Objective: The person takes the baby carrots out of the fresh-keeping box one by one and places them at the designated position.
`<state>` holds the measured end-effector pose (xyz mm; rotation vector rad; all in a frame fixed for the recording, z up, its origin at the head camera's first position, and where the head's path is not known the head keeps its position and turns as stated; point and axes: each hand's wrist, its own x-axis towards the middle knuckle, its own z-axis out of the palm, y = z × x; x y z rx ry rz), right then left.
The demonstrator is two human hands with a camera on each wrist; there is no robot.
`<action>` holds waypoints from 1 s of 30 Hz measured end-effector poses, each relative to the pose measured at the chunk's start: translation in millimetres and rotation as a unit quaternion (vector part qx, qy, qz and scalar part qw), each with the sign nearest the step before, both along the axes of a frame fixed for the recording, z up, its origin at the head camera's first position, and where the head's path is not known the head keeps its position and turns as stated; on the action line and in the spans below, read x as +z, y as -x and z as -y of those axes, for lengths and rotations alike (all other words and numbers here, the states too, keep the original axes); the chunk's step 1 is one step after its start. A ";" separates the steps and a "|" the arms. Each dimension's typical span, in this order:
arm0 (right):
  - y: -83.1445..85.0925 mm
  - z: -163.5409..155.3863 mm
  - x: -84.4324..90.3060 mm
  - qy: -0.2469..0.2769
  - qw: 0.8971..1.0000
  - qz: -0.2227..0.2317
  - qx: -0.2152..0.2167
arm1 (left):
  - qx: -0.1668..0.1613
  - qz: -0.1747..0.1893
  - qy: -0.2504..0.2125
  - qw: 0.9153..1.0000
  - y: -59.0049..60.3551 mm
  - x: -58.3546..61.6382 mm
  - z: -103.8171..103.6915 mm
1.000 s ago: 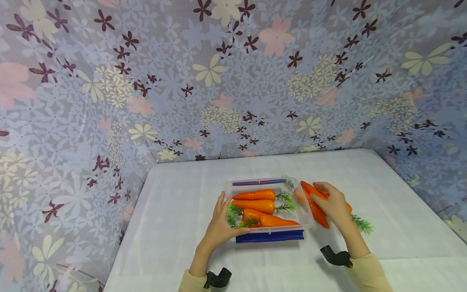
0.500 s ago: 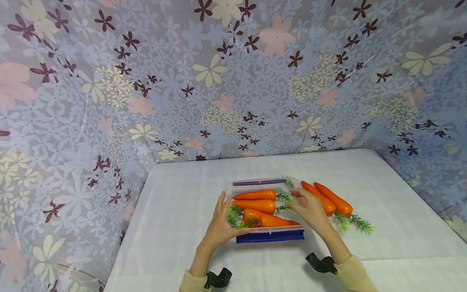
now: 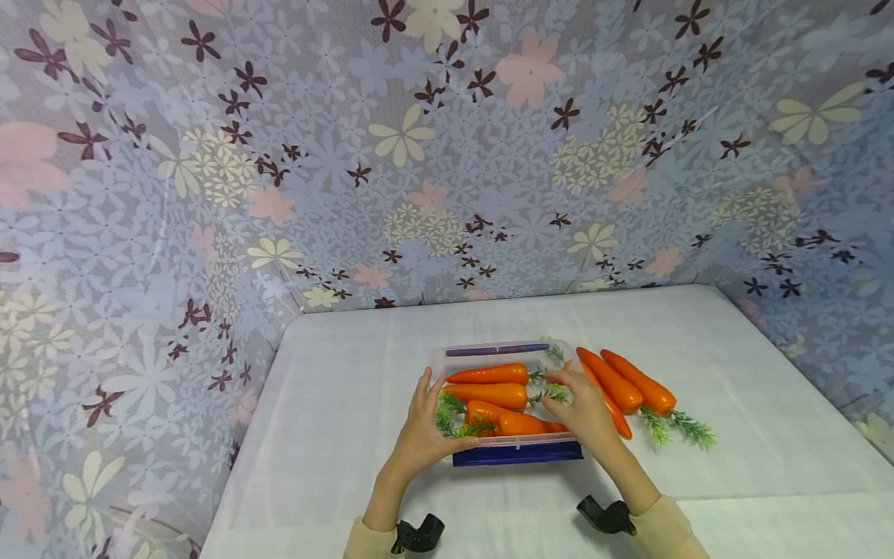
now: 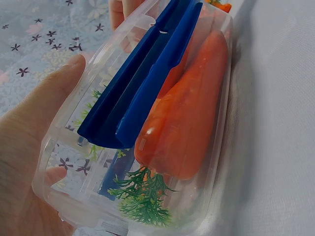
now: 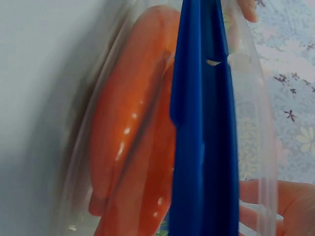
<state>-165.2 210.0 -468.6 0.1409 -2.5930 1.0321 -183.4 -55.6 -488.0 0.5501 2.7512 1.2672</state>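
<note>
A clear plastic box (image 3: 457,359) with blue clip flaps (image 3: 517,454) holds several orange carrots (image 3: 489,396) with feathery green tops. At its left end, my left hand (image 3: 424,435) grips the box, thumb along the front rim and fingers up the left side. My right hand (image 3: 583,407) is over the box's right end, thumb and fingers apart beside the green tops (image 3: 556,394). Through the clear wall in the right wrist view, fingers of the right hand (image 5: 295,206) show. In the left wrist view, a carrot (image 4: 179,118) lies against the front wall.
Right of the box, two carrots (image 3: 637,382) lie side by side on the white-covered table (image 3: 761,404), with a third carrot (image 3: 618,419) partly behind my right hand. Flowered fabric (image 3: 447,178) rises behind the table. Each wrist bears a black mount (image 3: 606,515).
My right hand has moved left from the loose carrots to the right end of the box, baring two of them. The left hand and the box have stayed put.
</note>
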 end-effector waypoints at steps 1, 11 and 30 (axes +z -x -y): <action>-0.3 1.0 0.4 -0.002 1.000 0.001 0.005 | -0.001 0.000 0.000 1.000 -0.1 0.2 0.1; -1.2 6.9 -1.8 -0.064 0.995 0.010 0.076 | -0.001 -0.004 -0.002 1.000 1.5 -1.5 -1.2; 5.5 1.4 3.8 -0.037 0.968 0.176 0.173 | -0.002 -0.001 -0.010 1.000 -0.7 0.9 0.4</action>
